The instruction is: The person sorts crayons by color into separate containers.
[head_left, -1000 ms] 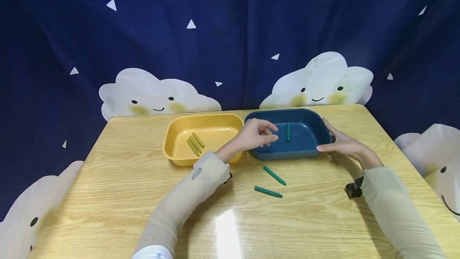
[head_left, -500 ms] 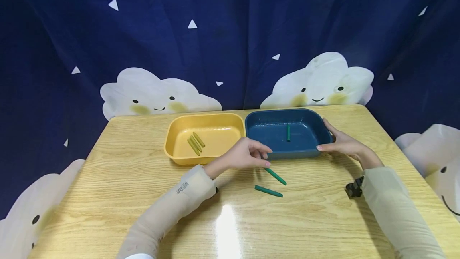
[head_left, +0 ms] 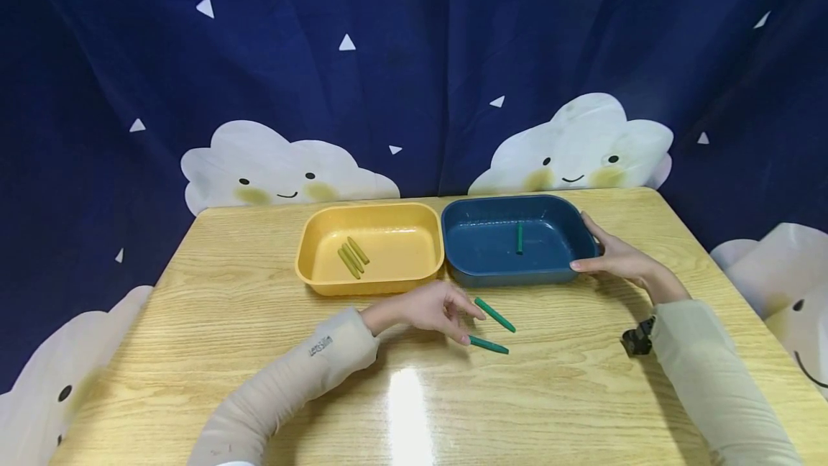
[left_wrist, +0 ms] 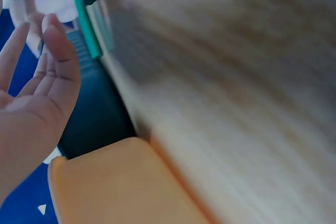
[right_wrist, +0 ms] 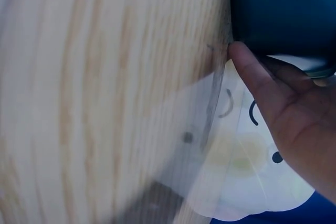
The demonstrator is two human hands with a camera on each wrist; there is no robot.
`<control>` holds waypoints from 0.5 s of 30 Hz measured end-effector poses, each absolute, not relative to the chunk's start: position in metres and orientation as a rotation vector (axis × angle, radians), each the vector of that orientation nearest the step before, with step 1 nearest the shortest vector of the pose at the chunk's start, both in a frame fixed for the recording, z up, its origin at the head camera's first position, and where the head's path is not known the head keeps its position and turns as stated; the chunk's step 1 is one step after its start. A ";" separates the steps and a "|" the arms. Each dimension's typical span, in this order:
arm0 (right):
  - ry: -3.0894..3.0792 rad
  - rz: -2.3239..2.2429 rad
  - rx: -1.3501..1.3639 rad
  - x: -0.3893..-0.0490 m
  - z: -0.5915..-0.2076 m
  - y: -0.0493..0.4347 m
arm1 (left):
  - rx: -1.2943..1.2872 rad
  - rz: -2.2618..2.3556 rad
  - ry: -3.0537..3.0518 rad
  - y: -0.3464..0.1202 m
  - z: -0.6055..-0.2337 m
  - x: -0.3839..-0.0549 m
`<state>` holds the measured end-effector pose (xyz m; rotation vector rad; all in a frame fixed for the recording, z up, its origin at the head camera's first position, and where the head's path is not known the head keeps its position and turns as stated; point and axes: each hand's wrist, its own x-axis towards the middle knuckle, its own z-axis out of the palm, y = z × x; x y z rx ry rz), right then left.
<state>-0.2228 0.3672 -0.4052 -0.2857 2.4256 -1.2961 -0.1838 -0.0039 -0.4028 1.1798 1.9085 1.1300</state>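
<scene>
My left hand (head_left: pixel 435 310) is low over the table with its fingers loosely bent and apart. Its thumb tip overlaps one end of the nearer green crayon (head_left: pixel 489 345) in the head view, while a second green crayon (head_left: pixel 495 315) lies just beyond. Seen from the left wrist, nothing sits between thumb and fingers. On the right, my right hand (head_left: pixel 617 259) holds the end of the blue bin (head_left: pixel 511 279), thumb at the front corner and fingers toward the back. Another green crayon (head_left: pixel 520 239) lies inside that bin.
A yellow bin (head_left: pixel 401 214) stands against the blue bin's left side, with yellow crayons (head_left: pixel 358 250) in it. Both are near the back edge of the wooden table (head_left: pixel 550 408). A dark blue curtain (head_left: pixel 414 92) with clouds hangs behind.
My left hand has come out from over the blue bin, toward me and down to the green crayons on the table. My right hand has stayed at the blue bin's end.
</scene>
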 end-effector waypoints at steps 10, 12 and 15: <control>2.435 -1.283 -0.286 -0.222 -0.404 0.366 | 1.137 0.986 1.877 0.005 -0.421 -0.189; 2.435 -1.284 -0.288 -0.222 -0.404 0.366 | 1.125 0.980 1.908 0.007 -0.422 -0.190; 2.437 -1.284 -0.288 -0.222 -0.404 0.367 | 1.102 0.968 1.927 0.008 -0.422 -0.191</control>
